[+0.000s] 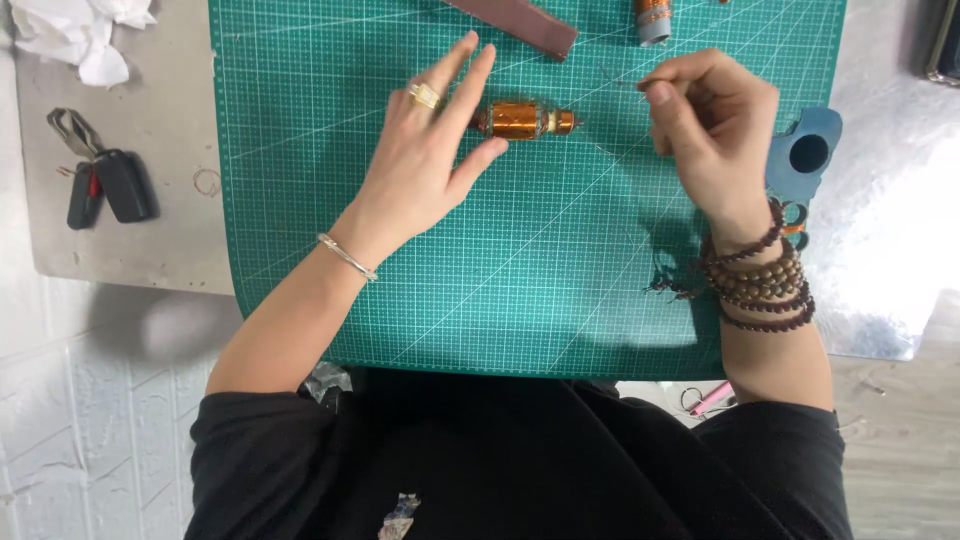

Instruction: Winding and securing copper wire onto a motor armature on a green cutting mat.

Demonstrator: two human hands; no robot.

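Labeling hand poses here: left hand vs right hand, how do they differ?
The left hand is spread flat, fingertips touching the copper-wound coil; the right hand is curled, pinching a thin wire, off the coil. The left wears a gold ring and thin bangle; the right wears dark bead bracelets. Both are over the green cutting mat.

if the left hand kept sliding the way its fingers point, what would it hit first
The left hand points up and to the right across the green cutting mat. Its fingertips already reach the copper-wound armature; beyond that, probably the dark brown strip near the mat's top edge, though heights are unclear.
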